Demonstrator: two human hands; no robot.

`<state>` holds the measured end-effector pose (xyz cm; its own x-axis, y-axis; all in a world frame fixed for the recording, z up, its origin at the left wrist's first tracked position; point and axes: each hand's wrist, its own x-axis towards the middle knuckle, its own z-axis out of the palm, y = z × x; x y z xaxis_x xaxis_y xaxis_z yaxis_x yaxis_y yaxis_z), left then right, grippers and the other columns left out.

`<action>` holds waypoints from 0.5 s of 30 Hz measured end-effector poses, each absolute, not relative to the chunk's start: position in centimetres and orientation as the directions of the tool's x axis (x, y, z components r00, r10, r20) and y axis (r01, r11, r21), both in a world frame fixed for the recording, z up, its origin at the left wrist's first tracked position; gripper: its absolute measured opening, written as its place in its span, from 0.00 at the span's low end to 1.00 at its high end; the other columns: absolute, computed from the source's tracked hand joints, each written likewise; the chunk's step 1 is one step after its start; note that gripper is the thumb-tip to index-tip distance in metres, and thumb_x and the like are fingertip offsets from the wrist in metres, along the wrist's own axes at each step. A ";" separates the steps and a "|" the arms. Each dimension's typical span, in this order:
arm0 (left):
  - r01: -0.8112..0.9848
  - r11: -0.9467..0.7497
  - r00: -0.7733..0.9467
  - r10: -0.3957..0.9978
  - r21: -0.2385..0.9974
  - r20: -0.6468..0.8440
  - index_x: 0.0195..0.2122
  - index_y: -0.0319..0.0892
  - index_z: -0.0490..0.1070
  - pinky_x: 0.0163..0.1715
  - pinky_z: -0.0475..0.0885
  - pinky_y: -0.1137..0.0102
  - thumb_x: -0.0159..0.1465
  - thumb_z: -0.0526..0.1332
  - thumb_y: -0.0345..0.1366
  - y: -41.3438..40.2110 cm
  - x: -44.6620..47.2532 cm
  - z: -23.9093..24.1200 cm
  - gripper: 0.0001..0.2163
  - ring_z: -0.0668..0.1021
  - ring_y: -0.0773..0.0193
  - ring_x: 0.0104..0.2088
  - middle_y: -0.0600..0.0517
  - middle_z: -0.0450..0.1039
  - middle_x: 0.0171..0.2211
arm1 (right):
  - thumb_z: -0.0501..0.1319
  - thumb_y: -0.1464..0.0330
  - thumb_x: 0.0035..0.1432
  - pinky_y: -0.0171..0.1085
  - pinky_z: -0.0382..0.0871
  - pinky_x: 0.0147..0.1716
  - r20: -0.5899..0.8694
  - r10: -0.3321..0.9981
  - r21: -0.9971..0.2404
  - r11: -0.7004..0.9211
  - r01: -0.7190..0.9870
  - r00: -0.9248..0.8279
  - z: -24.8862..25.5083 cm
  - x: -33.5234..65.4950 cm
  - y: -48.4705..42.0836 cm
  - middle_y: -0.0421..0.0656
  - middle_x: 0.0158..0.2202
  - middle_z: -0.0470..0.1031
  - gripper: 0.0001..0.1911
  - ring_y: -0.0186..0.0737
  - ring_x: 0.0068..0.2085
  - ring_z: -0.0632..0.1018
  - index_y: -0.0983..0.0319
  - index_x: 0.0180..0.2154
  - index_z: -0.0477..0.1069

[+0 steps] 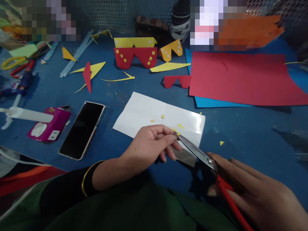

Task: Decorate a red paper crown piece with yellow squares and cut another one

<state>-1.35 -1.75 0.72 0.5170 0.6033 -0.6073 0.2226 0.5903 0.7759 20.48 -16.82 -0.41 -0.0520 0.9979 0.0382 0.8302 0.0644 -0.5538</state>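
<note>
blue table [240, 134]: right hand [260, 192] clasps scissors [197, 150], left hand [146, 147] pinches tip.

Two hands show low in the frame, the left hand [149, 146] and right hand [260, 192], with one pair of scissors [196, 150] between them. On the surface [240, 134] lie one white sheet [144, 112], one phone [81, 130], one pink box [51, 123] and two red zigzag cut-outs [135, 57] [177, 81].
</note>
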 end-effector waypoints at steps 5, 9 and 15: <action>0.239 0.570 0.530 0.602 0.786 -0.597 0.31 0.40 0.73 0.21 0.68 0.76 0.67 0.63 0.35 -1.7 -1.4 0.7 0.08 0.76 0.72 0.21 0.50 0.81 0.29 | 0.60 0.56 0.65 0.30 0.80 0.26 0.018 0.999 -0.574 0.032 0.818 -0.027 -0.4 20.5 -16.7 0.42 0.39 0.85 0.20 0.42 0.34 0.86 0.53 0.53 0.78; 0.231 0.561 0.527 0.615 0.795 -0.587 0.31 0.39 0.73 0.20 0.67 0.76 0.67 0.62 0.35 -1.7 -1.4 0.7 0.08 0.74 0.73 0.20 0.51 0.80 0.29 | 0.62 0.58 0.63 0.28 0.79 0.28 -0.008 1.000 -0.569 -0.006 0.822 0.002 -0.2 20.5 -16.8 0.42 0.41 0.85 0.18 0.41 0.35 0.86 0.54 0.52 0.79; 0.174 0.563 0.510 0.650 0.808 -0.563 0.36 0.39 0.72 0.20 0.67 0.79 0.68 0.60 0.29 -1.6 -1.2 1.0 0.03 0.75 0.74 0.21 0.52 0.81 0.31 | 0.63 0.54 0.62 0.27 0.78 0.27 -0.016 0.998 -0.533 -0.055 0.845 0.055 -0.5 20.8 -17.5 0.41 0.46 0.84 0.24 0.40 0.38 0.86 0.51 0.57 0.73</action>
